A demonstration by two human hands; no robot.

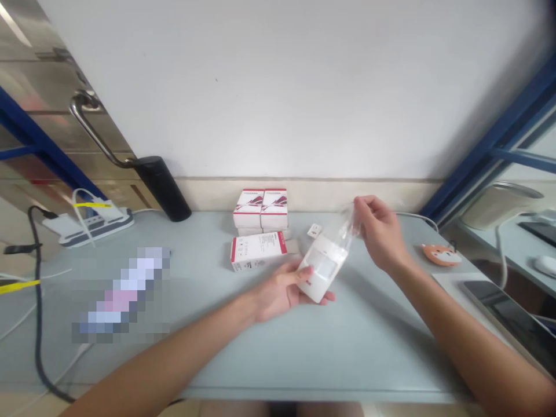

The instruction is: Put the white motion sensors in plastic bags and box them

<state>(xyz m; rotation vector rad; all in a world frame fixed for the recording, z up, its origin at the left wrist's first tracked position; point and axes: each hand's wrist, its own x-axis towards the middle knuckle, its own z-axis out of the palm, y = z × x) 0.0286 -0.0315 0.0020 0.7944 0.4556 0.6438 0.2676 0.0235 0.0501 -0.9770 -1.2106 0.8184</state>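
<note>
The fingers (331, 296) of my left hand (280, 292) grip a white device (324, 267), thumb on its front and the rest beneath, holding it tilted above the table (243, 353). Out at two o'clock from it, my right hand (380, 226) pinches clear plastic wrapping (347, 223) that reaches to the device's upper end; how far it covers the device, I can't tell. A red-and-white box (256, 249) lies near my left hand, at ten o'clock from the device, with stacked boxes (260, 208) just behind. Just short of twelve sits a small white piece (314, 230); at three, well apart, an orange-and-white object (441, 253).
</note>
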